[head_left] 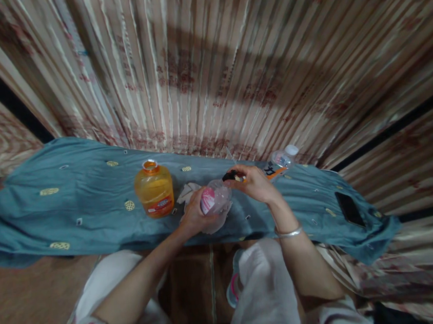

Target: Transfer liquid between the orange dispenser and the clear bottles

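Bottle labels (160, 205) seem too blurred to read.

Left hand (196, 216) grips clear bottle (221, 195); amber bottle (155, 191) beside.

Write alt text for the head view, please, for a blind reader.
The left hand holds a clear plastic bottle with a pink label; the right hand pinches a small black object beside it. A wide, open orange-yellow bottle stands on teal patterned fabric.

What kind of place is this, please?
Probably a room in a home, though I cannot be sure: a patterned curtain hangs behind a narrow table covered with blue-green cloth, and a phone lies at its right end.
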{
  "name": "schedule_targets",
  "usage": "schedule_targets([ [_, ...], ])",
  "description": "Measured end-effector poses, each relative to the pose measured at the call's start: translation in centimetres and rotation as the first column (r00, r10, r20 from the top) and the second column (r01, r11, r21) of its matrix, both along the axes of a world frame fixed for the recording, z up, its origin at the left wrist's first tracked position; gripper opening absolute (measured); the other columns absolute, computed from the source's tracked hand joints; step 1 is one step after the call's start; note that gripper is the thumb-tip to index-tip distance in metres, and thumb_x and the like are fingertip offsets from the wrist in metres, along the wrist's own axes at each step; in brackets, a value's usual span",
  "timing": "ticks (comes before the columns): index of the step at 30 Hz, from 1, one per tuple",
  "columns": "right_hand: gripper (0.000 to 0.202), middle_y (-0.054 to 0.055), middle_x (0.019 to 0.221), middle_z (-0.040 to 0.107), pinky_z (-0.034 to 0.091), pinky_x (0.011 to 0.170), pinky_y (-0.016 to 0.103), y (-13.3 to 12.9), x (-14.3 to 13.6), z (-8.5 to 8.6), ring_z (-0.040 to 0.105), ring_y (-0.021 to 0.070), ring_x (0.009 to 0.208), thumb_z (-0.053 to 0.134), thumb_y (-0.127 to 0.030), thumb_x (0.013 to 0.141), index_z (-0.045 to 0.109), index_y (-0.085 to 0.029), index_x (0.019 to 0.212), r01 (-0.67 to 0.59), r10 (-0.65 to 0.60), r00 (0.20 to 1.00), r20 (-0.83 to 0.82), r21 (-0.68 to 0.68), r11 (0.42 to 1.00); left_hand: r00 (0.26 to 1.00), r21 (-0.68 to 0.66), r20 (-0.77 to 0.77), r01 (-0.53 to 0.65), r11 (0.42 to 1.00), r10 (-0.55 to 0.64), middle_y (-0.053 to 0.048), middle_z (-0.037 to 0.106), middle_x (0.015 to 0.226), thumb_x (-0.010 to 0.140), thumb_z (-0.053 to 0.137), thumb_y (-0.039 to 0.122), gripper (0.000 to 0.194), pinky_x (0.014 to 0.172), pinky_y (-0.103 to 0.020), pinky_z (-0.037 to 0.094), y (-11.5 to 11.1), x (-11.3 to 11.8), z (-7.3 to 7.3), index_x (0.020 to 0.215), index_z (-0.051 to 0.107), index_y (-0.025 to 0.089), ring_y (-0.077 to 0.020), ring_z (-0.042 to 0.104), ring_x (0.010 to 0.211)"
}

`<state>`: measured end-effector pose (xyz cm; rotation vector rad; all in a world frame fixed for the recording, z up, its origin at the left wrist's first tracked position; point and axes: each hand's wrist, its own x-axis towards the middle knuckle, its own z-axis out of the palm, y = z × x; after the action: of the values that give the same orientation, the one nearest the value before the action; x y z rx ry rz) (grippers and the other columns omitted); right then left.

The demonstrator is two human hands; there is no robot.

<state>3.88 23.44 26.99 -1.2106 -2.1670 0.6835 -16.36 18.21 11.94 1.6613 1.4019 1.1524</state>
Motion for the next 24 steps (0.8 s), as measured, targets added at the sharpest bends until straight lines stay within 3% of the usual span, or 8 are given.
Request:
schedule_targets([
  [7, 0.029, 0.001, 0.091, 0.077, 0.048, 0.084, 0.033, 0.6, 0.8, 1.1, 0.064, 0.0182, 0.083, 0.077, -0.042, 0.074, 0.078, -0.021, 0.094, -0.133, 0.104, 0.97, -0.22, -0.123, 0.983, 1.0, -0.007, 0.001, 0.006, 1.0, -0.006, -0.017, 0.06, 0.148, 0.06, 0.086, 0.033, 0.093, 0.122, -0.055, 0.043, -0.2, 0.0, 0.5, 0.144, 0.049, 0.017, -0.0388, 0.057, 0.139],
  [14, 0.041, -0.002, 0.078, 0.075, 0.051, 0.073, 0.029, 0.7, 1.2, -0.6, 0.061, 0.0139, 0.07, 0.088, -0.044, 0.061, 0.082, -0.022, 0.095, -0.072, -0.025, 0.943, -0.331, -0.276, 0.958, 1.0, -0.018, 0.002, -0.007, 1.0, 0.007, -0.018, 0.058, 0.152, 0.059, 0.088, 0.032, 0.094, 0.123, -0.058, 0.041, -0.2, -0.1, 0.3, 0.144, 0.049, 0.019, -0.0403, 0.054, 0.142],
  [20, 0.045, 0.002, 0.093, 0.08, 0.06, 0.083, 0.036, 0.3, 1.5, -3.1, 0.07, 0.0183, 0.081, 0.094, -0.046, 0.055, 0.082, -0.026, 0.094, -0.065, -0.236, 0.736, -0.634, -0.414, 0.908, 0.999, 0.015, 0.009, -0.034, 0.999, 0.034, -0.017, 0.062, 0.146, 0.059, 0.085, 0.027, 0.09, 0.122, -0.058, 0.044, -0.3, 0.1, 0.4, 0.142, 0.052, 0.015, -0.0414, 0.057, 0.138],
  [24, 0.04, 0.004, 0.102, 0.081, 0.062, 0.088, 0.04, -0.1, 2.0, -5.6, 0.074, 0.0208, 0.087, 0.093, -0.042, 0.058, 0.08, -0.028, 0.092, -0.124, -0.323, 0.602, -0.73, -0.485, 0.865, 0.998, 0.026, 0.026, -0.057, 0.998, 0.056, -0.014, 0.064, 0.143, 0.055, 0.089, 0.029, 0.089, 0.121, -0.063, 0.046, -0.2, 0.0, 0.2, 0.138, 0.058, 0.022, -0.0426, 0.059, 0.137],
])
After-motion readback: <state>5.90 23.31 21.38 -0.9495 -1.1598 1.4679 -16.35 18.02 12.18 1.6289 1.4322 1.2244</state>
